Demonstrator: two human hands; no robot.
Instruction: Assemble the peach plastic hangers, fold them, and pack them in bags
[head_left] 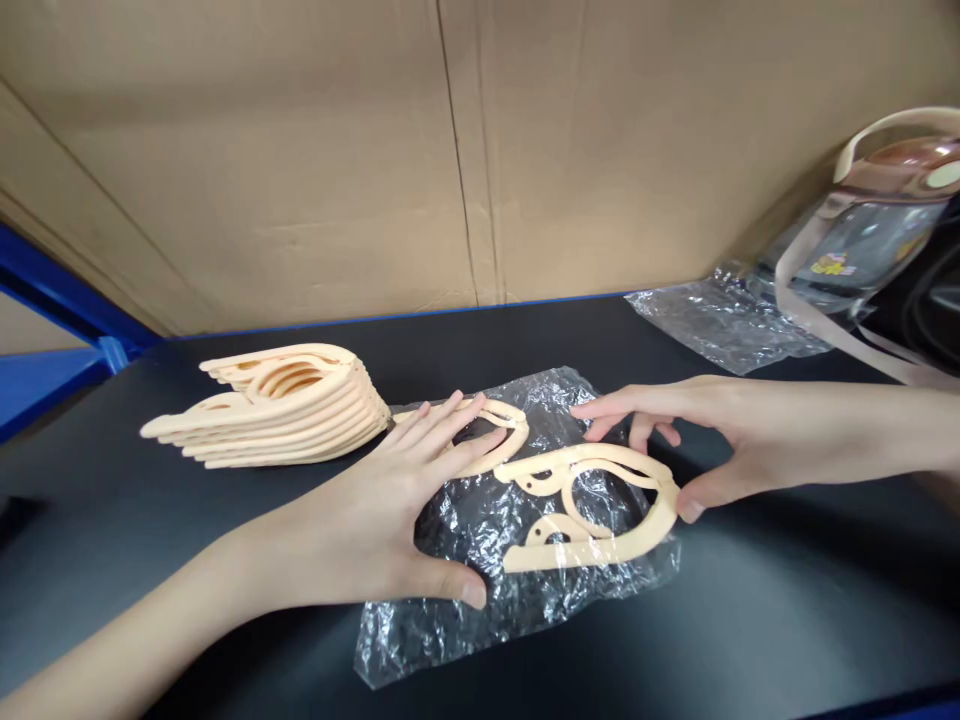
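Note:
On the black tabletop lies a crinkled clear plastic bag with two beige folding hangers on it. My left hand rests over the left hanger, fingers spread and thumb apart on the plastic, hiding much of that hanger. The right hanger lies folded, its rounded end toward my right hand. That hand's fingers are apart above the hanger, and its thumb is at the rounded end. I cannot tell whether the hangers are inside the bag or on top of it.
A stack of several beige folding hangers stands left of my left hand. Another clear plastic bag lies at the back right, by a clear water bottle with a strap. Cardboard rises behind the table, with a blue metal frame at left.

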